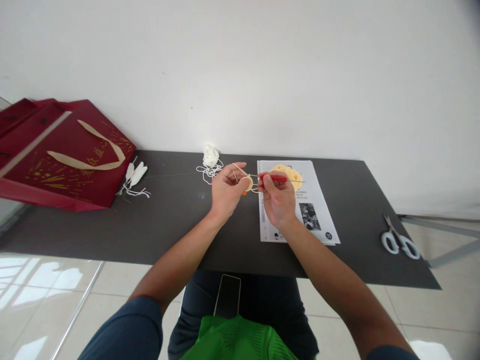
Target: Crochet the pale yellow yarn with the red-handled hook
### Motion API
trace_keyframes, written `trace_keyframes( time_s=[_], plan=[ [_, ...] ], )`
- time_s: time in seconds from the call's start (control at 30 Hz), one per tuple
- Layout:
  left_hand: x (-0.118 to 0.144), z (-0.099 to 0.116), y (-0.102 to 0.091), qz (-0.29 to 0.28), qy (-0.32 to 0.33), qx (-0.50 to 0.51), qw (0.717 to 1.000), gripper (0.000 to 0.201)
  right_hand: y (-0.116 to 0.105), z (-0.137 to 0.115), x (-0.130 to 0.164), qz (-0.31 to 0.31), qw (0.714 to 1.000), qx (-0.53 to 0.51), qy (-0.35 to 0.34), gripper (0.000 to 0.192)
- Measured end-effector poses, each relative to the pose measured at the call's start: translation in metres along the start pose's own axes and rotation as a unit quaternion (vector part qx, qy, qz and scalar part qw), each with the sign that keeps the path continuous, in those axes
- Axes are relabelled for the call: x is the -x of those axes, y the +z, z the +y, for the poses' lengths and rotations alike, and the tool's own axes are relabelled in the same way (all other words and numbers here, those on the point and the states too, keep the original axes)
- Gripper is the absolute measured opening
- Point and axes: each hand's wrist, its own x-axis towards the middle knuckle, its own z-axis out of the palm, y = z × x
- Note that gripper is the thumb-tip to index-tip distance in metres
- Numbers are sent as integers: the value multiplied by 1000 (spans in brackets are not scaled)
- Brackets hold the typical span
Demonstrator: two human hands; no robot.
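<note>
My left hand (226, 191) pinches a small round cream-yellow crochet piece (249, 183) above the dark table, with pale yarn looped over its fingers. My right hand (278, 198) grips a red-handled crochet hook (277, 178), whose thin metal tip points left into the piece. The two hands nearly touch. The yarn strand runs left across the table from the left hand. A printed instruction sheet (315, 212) with a yellow picture lies under the right hand.
A small bundle of white yarn (210, 157) lies at the table's back edge. A red gift bag (63, 155) lies at the left, with white yarn tassels (135, 177) beside it. White-handled scissors (399, 241) rest at the right. A phone (227, 295) sits on my lap.
</note>
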Motion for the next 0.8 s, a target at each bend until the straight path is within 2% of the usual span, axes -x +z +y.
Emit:
trace_keyframes(
  time_s=[0.17,0.57,0.8],
  plan=[
    [1,2,1,-6,0,11,1000,38,-4,-1,-3,-4,1000,0,-15,22],
    [1,2,-1,-5,22,4,1000,37,-10,-3,-7,-32,994,21,-101,20],
    [-1,1,-2,2,14,11,1000,36,-11,1,-7,-26,992,42,-117,19]
  ],
)
